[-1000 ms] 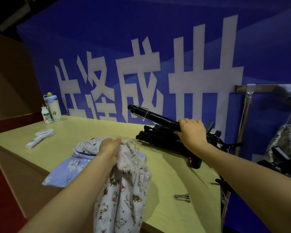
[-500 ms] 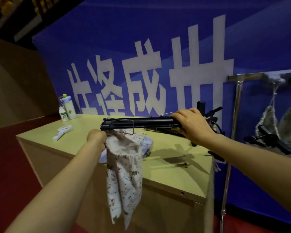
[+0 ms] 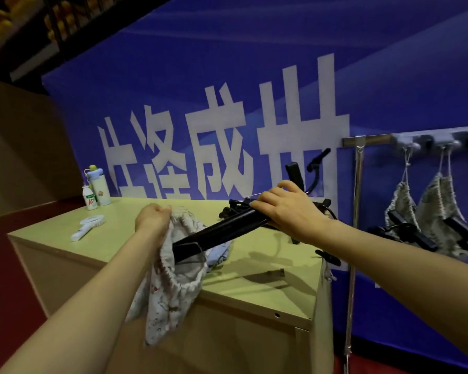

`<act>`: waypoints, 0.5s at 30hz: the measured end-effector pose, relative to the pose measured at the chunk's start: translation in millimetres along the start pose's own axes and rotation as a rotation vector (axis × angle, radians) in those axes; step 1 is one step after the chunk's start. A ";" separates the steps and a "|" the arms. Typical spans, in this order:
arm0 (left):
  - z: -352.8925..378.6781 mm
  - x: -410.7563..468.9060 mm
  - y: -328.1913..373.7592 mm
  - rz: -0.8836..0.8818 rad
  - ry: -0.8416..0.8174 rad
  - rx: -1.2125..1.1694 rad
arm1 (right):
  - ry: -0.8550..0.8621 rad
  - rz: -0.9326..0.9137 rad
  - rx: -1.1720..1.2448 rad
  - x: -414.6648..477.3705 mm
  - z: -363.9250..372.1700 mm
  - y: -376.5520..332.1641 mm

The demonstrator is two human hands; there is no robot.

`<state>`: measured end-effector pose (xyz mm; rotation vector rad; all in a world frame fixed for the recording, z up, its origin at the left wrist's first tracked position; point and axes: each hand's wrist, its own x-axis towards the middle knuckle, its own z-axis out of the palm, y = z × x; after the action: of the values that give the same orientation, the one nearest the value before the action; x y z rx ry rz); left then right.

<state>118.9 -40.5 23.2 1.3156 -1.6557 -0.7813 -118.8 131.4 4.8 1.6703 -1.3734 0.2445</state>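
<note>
My left hand point(image 3: 153, 218) grips the elastic waistband of a small white printed garment point(image 3: 170, 290), which hangs down over the front edge of the table point(image 3: 114, 238). My right hand point(image 3: 284, 209) grips a black clip hanger point(image 3: 222, 232) by its bar and holds it slanting down to the left. The hanger's lower end, with a wire clip, lies against the garment's waistband. A light blue cloth point(image 3: 222, 253) lies on the table behind the garment.
More black hangers point(image 3: 235, 209) are piled on the table at the back. A white brush point(image 3: 88, 226), a small bottle point(image 3: 89, 198) and a flask point(image 3: 99, 187) stand at the left. A metal rack point(image 3: 358, 201) at the right carries hung grey garments point(image 3: 432, 209). Small clips point(image 3: 276, 272) lie near the table's right edge.
The right hand has tilted the hanger from level to slanting down, its clip end now at the waistband. The left hand has held the garment up throughout. The camera has pulled back and up.
</note>
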 end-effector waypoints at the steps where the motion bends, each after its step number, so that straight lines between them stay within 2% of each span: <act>1: 4.4 0.6 0.5 0.018 -0.020 -0.020 | 0.005 -0.022 -0.010 5.0 -1.2 -3.6; 4: 15.1 -9.7 10.8 -0.014 -0.128 -0.122 | 0.071 -0.070 -0.044 21.1 -1.4 -13.7; 8: 30.0 -17.3 22.5 0.080 -0.222 -0.131 | 0.142 -0.145 -0.086 45.5 -7.8 -33.3; 11: 39.1 -25.0 25.1 0.185 -0.170 -0.119 | 0.160 -0.196 -0.049 61.2 -15.5 -48.0; 15: 50.6 -30.0 8.1 0.088 -0.077 -0.238 | 0.182 -0.235 -0.024 77.5 -24.4 -58.3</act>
<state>72.1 -11.3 1.0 1.0523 -1.6126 -0.9536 -32.2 94.5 38.6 1.7265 -1.0326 0.2359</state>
